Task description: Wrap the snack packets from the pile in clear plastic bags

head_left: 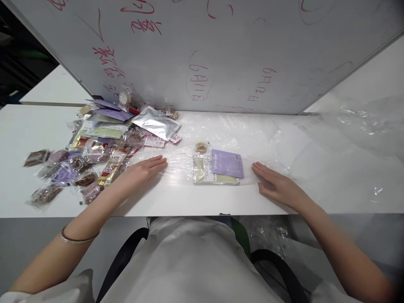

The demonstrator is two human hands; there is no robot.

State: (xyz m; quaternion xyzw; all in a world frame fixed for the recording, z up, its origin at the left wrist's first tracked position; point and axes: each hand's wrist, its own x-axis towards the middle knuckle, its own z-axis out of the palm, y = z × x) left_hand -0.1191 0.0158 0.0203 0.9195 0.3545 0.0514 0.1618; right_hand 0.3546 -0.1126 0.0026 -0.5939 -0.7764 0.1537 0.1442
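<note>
Clear plastic wrap [179, 160] lies over the white table, partly covering a small group of packets. In that group are a purple sachet [227, 163], a pale green and white packet [202, 170] under it, and a small round yellowish item [201, 147] just behind. To the left of them my left hand [147, 168] rests flat on the wrap, fingers stretched out. On the other side my right hand [274, 183] lies with fingers extended and thumb apart, touching the film's right part. Neither hand grips anything that I can see.
A heap of snack packets [107, 130] covers the table's left side, with a silver pouch [157, 123] at its right edge. A whiteboard [227, 54] with red writing stands along the back. More clear plastic sheeting [356, 155] spreads over the right side.
</note>
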